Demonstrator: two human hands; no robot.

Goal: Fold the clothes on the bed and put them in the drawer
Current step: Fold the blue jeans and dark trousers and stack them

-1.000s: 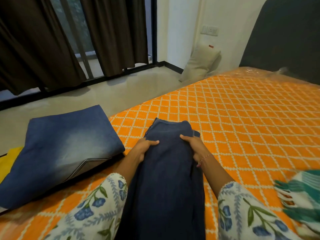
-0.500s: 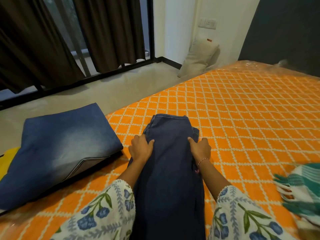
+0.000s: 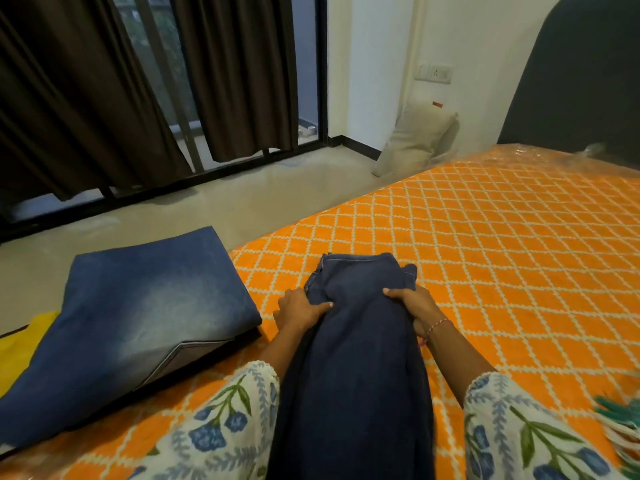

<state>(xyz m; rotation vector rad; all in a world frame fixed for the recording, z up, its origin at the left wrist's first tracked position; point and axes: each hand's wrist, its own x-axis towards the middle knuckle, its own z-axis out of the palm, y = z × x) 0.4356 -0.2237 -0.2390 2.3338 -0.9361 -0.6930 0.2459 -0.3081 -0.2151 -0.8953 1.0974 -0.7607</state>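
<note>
Brown curtains [image 3: 86,98], pale floor [image 3: 242,206]

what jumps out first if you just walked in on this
The bright orange lattice-print bedspread fills the right half. At its near middle, the left hand and right hand grip dark blue jeans. Left of them, folded faded-blue jeans overhang the bed's edge.

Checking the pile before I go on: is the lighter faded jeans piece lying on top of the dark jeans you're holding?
No, the faded jeans lie apart, left of the dark jeans both hands grip.
</note>
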